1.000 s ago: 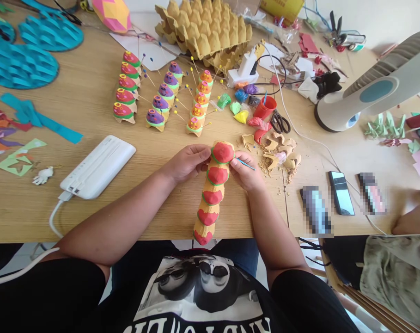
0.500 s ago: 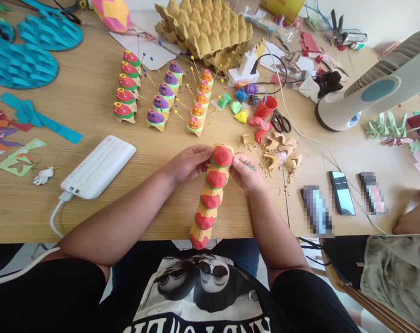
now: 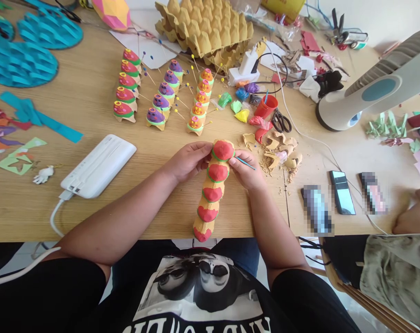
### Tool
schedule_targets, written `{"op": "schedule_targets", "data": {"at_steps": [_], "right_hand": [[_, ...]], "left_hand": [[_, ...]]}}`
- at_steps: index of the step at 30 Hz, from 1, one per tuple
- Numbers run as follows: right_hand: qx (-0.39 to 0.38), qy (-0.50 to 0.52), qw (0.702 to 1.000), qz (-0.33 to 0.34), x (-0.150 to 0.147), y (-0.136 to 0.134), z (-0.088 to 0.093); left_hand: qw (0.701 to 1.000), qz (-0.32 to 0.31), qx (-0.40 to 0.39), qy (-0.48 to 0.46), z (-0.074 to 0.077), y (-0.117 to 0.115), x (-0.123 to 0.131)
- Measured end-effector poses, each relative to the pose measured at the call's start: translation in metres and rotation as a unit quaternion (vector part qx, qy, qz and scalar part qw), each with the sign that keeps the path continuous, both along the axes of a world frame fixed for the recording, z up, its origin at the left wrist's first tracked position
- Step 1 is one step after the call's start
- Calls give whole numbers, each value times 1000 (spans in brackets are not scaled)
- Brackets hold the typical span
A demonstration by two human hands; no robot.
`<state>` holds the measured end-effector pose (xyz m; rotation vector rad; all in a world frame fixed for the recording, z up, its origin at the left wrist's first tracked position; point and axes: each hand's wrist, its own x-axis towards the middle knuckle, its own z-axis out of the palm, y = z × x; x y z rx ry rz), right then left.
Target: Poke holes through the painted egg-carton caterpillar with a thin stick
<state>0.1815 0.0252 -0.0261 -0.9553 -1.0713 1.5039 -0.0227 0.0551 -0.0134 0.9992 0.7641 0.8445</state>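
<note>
A strip of egg-carton cups [image 3: 212, 192] capped with red clay and ringed in green lies lengthwise on the wooden table [image 3: 92, 111], its near end over the front edge. My left hand [image 3: 188, 160] grips the far end of the strip from the left, fingers curled round it. My right hand [image 3: 245, 170] presses against the right side of the top cup and pinches a thin blue tool [image 3: 245, 163] whose tip points right.
Three decorated carton rows [image 3: 163, 98] with pins stand behind. Beyond them are an egg tray [image 3: 204, 30], clay lumps [image 3: 240, 108], a red cup [image 3: 265, 107], scissors [image 3: 281, 122], carton scraps [image 3: 282, 155]. A white power bank [image 3: 98, 167] lies left, phones [image 3: 341, 193] right, a fan [image 3: 376, 88] and another person's hand [image 3: 412, 215] farther right.
The strip's near end swung slightly left, then back toward centre. Both hands stayed at the top cup with only small shifts of the fingers and the blue tool.
</note>
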Motion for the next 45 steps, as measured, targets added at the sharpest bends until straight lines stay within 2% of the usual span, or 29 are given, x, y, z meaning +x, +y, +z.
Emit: {"op": "schedule_targets", "data": {"at_steps": [5,8,11,19,26,35,45], "right_hand": [[8,15,999,-29,0,4,-4],[6,21,999,-38,0,4,-4],[2,30,999,-26,0,4,-3],[-1,23,1000,0,0,1,2],[-4,17,1000,-19,1,1,-2],[-16,45,999,-4,-2,0,5],[-24,35,999,-12,-3,0,4]], "left_hand": [[999,-7,52,-1,2,1,-1],[994,2,110,28,3,2,-2],[989,17,135,62,5,2,-2],[980,52,142,128,9,0,-5],[980,43,149,129,7,-1,-5],[989,27,128,68,-1,3,-4],[994,8,112,16,-9,5,-2]]}}
